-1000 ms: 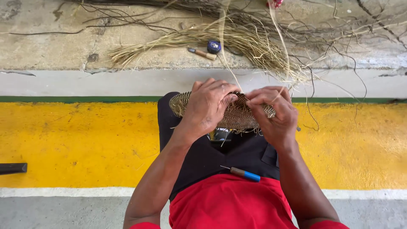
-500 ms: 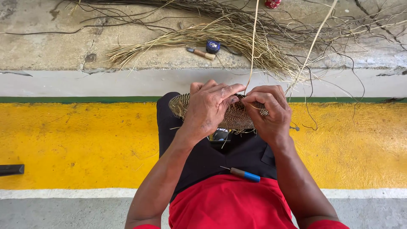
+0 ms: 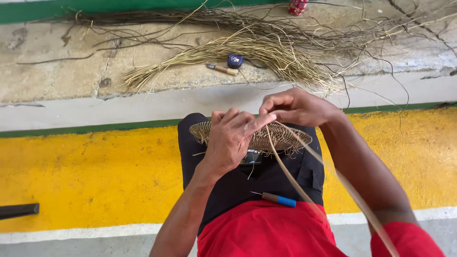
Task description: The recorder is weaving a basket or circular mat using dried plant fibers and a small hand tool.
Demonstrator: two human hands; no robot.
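In the middle of the frame a flat woven mat (image 3: pixel 281 138) rests on the person's lap. The left hand (image 3: pixel 233 138) lies on top of it. The right hand (image 3: pixel 297 107) pinches a long thin strand (image 3: pixel 290 178) that runs down to the lower right. A blue-handled tool (image 3: pixel 278 199) lies on the dark trousers. A pile of straw (image 3: pixel 228 52) sits at the top.
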